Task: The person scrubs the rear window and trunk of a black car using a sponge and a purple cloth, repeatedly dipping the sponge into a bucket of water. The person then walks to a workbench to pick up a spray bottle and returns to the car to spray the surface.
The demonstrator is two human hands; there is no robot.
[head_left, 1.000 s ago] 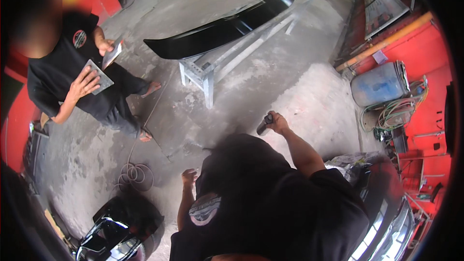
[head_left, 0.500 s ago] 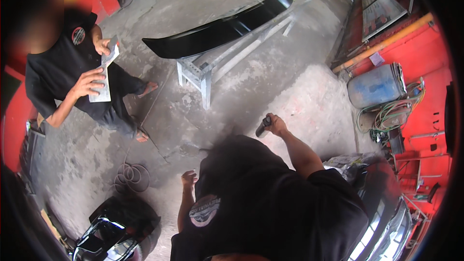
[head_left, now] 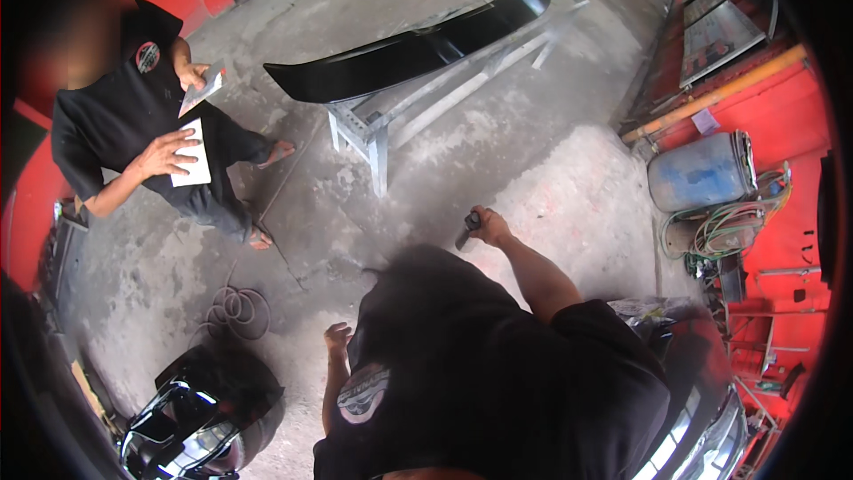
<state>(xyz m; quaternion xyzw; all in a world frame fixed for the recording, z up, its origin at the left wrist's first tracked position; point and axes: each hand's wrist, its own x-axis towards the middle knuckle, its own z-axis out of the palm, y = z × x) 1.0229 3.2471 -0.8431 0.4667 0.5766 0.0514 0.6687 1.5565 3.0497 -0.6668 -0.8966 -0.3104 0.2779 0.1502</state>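
In my right hand (head_left: pixel 490 226) is a short, dark, block-shaped tool (head_left: pixel 466 233), held out in front of my body above the concrete floor; its exact kind is not clear. My left hand (head_left: pixel 338 340) hangs beside my black shirt (head_left: pixel 498 382), its fingers loosely bent, with nothing visible in it. Ahead of me, a long glossy black car spoiler (head_left: pixel 400 58) lies across a grey metal stand (head_left: pixel 379 147). Neither hand touches it.
At the left, a co-worker (head_left: pixel 115 124) holds a thin grey sheet (head_left: pixel 203 89) and a white pad (head_left: pixel 190 156). A hose (head_left: pixel 240 311) coils on the floor near a black car part (head_left: pixel 213 409). A blue drum (head_left: pixel 700 173) and more hoses (head_left: pixel 729 231) line the right wall.
My right hand has shifted slightly left with the dark tool. The co-worker's thin sheet and white pad, close together before, are now apart. My view has shifted a little.
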